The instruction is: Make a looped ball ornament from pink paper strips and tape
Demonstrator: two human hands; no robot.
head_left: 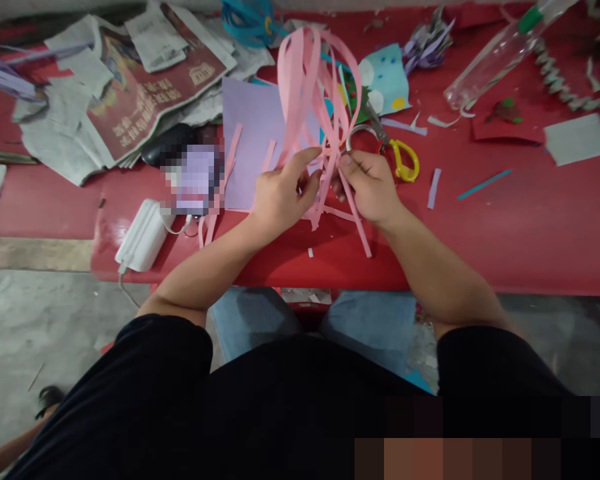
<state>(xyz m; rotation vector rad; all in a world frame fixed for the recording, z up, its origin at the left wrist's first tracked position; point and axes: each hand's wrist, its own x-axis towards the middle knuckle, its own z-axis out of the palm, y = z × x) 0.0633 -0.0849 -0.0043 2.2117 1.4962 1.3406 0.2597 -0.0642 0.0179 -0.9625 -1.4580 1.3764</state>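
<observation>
A bunch of looped pink paper strips (300, 87) rises between my hands over the red table. My left hand (287, 193) is closed around the lower part of the bunch, thumb and fingers curled at the strips. My right hand (370, 181) pinches the bunch from the other side, and a loose strip end hangs below it. Behind them lies a purple paper sheet (245, 147). Scissors with yellow handles (405, 160) rest just beyond my right hand, near a roll of tape (363, 130) that is partly hidden.
Newspapers (145, 100), a phone (197, 177) and a white power bank (143, 237) lie at the left. Blue looped strips (250, 23) are at the back. A clear bottle (490, 67), a white card (579, 139) and paper scraps lie at the right of the red table (530, 233).
</observation>
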